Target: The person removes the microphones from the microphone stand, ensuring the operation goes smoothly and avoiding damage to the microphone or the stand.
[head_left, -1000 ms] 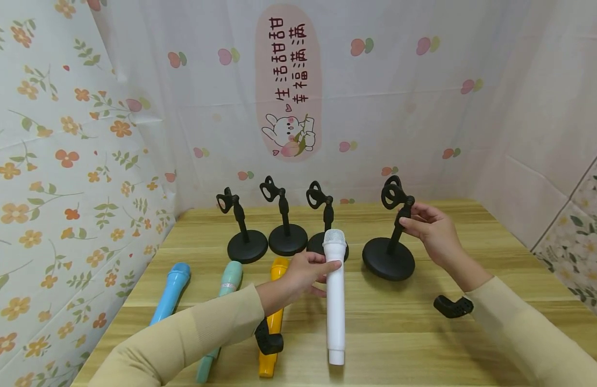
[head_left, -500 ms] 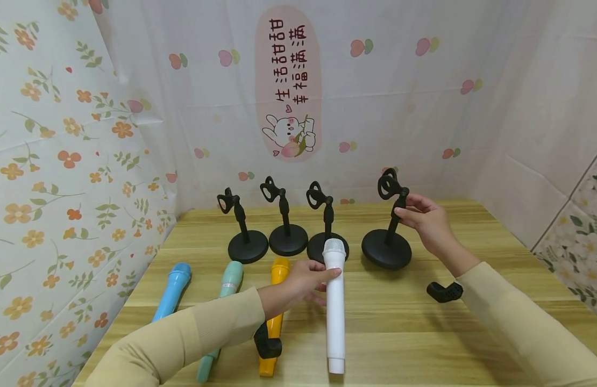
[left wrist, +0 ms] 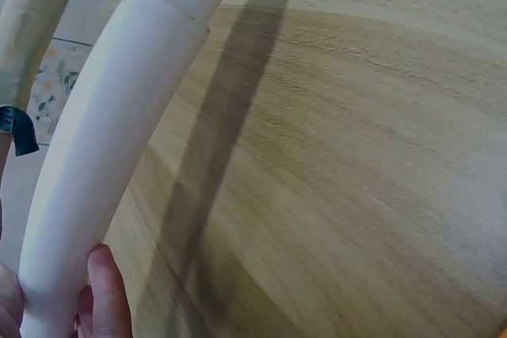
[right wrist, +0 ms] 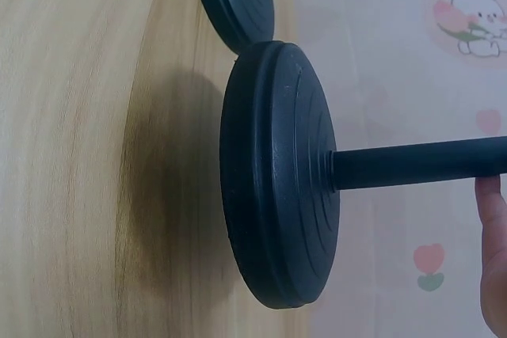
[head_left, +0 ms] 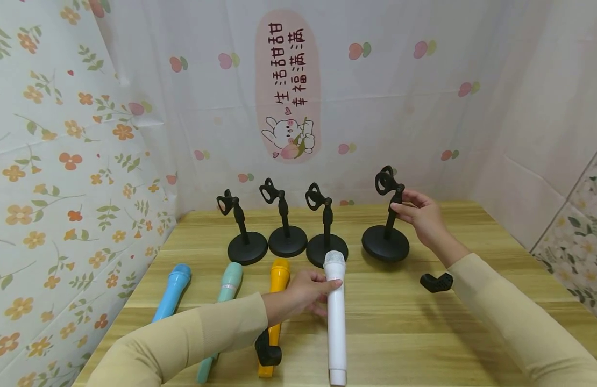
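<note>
A white microphone [head_left: 336, 328] with a silver mesh head is pinched near its upper part by my left hand [head_left: 305, 293]; its handle points toward me. In the left wrist view the white handle [left wrist: 103, 132] stands off the wood, its shadow lying beside it. My right hand [head_left: 421, 215] grips the upper pole of a black desktop microphone stand [head_left: 385, 243], whose clip tops the pole. In the right wrist view the round base [right wrist: 281, 180] shows a shadow on the wood beside it, and a fingertip [right wrist: 489, 195] touches the pole.
Three similar black stands [head_left: 247, 248] stand in a row at the back of the wooden table [head_left: 424, 333]. Blue [head_left: 172, 293], mint green [head_left: 231, 279] and yellow [head_left: 279, 274] microphones lie at the left, the latter two partly behind my left arm. A patterned cloth [head_left: 400, 107] hangs behind.
My right hand has carried the black stand slightly left and back, toward the row. My left hand has drawn the white microphone a little nearer to me.
</note>
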{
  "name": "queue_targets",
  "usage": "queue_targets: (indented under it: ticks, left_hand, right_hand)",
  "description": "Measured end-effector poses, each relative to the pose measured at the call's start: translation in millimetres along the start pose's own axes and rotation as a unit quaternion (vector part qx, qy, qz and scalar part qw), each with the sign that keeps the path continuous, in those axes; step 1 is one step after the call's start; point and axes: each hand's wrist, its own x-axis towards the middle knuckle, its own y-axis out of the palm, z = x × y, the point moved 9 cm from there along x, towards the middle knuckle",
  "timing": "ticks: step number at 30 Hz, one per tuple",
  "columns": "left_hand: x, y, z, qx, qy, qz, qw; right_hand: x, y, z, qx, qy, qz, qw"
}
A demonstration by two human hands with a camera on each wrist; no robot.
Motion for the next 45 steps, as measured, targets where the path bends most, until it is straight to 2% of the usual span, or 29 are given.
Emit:
queue_targets:
  ticks: [8, 15, 35, 45]
  left_hand:
    - [3.6, 2.8, 8.2, 0.006, 0.001, 0.004, 1.0]
    - [4.9, 5.2, 14.7, 0.02, -0.022, 0.008, 0.9995]
    - [9.2, 3.8, 18.5, 0.018, -0.026, -0.001, 0.9995]
    - [11.9, 3.7, 19.4, 0.036, -0.028, -0.003, 0.999]
  right_hand:
    - [8.7, -5.1, -11.7, -0.009, 0.01, -0.012, 0.9998]
    - [10.5, -8.1, -18.9, -0.02, 0.026, -0.025, 0.9991]
    - [15.4, -6.6, -25.5, -0.05, 0.027, -0.024, 0.9981]
    - [18.4, -7.3, -30.9, -0.058, 0.028, -0.021, 0.9977]
